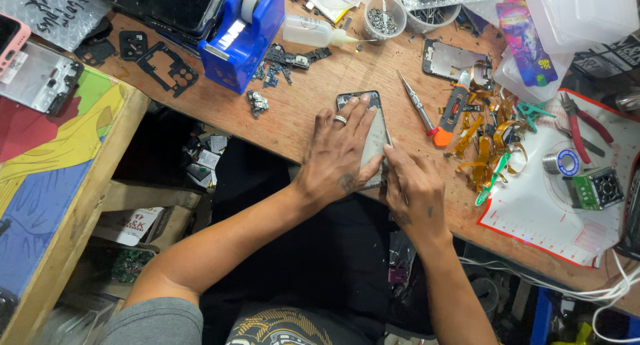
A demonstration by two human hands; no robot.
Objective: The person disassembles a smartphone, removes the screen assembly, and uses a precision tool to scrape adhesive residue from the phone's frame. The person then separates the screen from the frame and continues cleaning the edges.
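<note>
Head view looks straight down on one opened phone (373,128) lying face-down near the front edge of the wooden surface (300,112), and both hands are on it. Left hand (340,155), ring on one finger, lies flat with fingers spread across the phone's back, pinning it down; the phone's top end pokes out beyond those fingertips. Right hand (413,188) sits just beside the phone's lower right edge, fingers pressed together against that edge; whether they pinch a thin tool there I cannot tell. Moving outward: one screwdriver (417,104) with a red tip cap lies just right of the phone, and one orange-handled tool (451,118) beside that. Further right, a tangle of amber flex ribbons (483,142), too many to count. One second phone frame (450,60) rests above them. One pair of red-handled pliers (587,126) and one solder spool (565,163) sit on the white mat (533,218). Up top, one squeeze bottle (313,33), one small cup of screws (385,15), and one blue tape dispenser (241,35). Small dark parts scatter near the dispenser, well apart from both hands.
</note>
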